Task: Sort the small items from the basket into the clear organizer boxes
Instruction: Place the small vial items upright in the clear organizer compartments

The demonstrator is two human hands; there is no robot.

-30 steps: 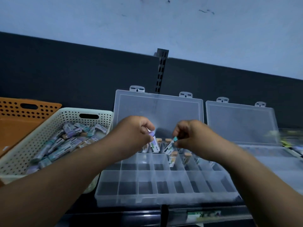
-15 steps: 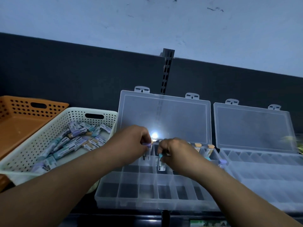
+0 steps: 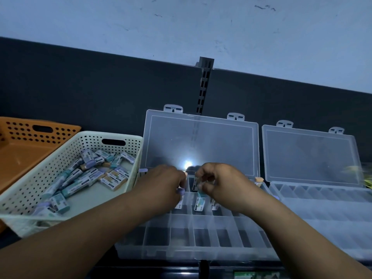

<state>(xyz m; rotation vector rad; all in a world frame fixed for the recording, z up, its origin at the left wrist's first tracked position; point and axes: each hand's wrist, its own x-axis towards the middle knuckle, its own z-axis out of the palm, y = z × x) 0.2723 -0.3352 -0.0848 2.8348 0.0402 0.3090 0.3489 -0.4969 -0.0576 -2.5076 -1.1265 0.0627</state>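
Teal-capped tube [image 3: 199, 204] between right fingers [image 3: 204, 185]

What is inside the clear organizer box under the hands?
Small labelled tubes sit in its far and middle rows; the front row shows none. The left hand and right hand, each pinching a tube, cover several compartments; their contents cannot be seen.
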